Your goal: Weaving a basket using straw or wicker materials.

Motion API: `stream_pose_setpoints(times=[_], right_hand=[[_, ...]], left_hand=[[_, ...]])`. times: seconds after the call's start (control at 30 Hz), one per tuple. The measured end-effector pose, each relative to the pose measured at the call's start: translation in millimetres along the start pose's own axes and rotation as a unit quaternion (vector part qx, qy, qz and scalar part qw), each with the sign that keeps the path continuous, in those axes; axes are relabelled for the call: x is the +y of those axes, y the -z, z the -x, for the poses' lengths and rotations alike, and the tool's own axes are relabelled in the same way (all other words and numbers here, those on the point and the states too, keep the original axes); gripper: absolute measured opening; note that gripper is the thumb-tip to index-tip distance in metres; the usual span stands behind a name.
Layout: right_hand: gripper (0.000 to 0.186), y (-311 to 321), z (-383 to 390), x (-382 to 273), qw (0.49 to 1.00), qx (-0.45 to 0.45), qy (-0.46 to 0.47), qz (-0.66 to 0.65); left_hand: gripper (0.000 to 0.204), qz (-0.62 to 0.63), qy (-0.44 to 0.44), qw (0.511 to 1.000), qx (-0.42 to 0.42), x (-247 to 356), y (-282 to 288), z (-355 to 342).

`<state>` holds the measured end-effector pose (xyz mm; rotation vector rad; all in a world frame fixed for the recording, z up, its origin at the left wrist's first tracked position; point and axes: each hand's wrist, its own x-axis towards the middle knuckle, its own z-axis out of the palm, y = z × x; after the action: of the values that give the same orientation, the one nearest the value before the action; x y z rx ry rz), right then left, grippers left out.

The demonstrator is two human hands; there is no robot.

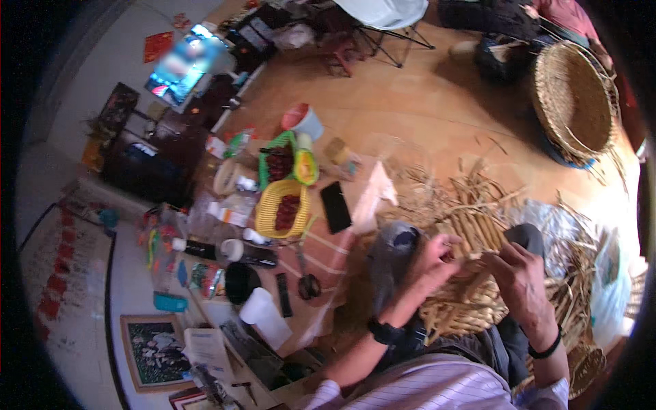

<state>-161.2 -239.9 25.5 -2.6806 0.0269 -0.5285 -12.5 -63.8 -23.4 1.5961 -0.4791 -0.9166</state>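
A half-woven piece of thick tan dried plant stems (461,307) rests across my lap, with a row of stems fanning up at its far side. My left hand (441,258) is closed at that far side, fingers curled in a pinch on a dried strand. Just to its right, my right hand (518,277) bends downward over the weave, its fingers pinched on the strand too. The fingertips partly hide the strand itself. Loose dried stems (471,188) lie scattered on the floor beyond my knees.
To the left, a low table holds a yellow basket (265,217) and a green basket (262,179) of dark red fruit, a black phone (335,208) and bottles. A large woven basket (574,102) stands far right near another person (570,17). A plastic bag (610,287) lies at right.
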Motion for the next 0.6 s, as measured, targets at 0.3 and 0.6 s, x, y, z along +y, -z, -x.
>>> stream_pose_setpoints(times=[0.3, 0.6], right_hand=[[0.026, -17.7, 3.8, -10.4, 0.999, -0.01, 0.031, 0.031], [0.014, -35.1, -0.5, -18.1, 0.998, 0.018, -0.061, 0.008]], left_hand=[[0.045, 0.033, 0.018, 0.999, 0.018, -25.3, -7.0, -13.1], [0.047, 0.023, -0.033, 0.997, 0.063, -33.8, -13.4, -11.9]])
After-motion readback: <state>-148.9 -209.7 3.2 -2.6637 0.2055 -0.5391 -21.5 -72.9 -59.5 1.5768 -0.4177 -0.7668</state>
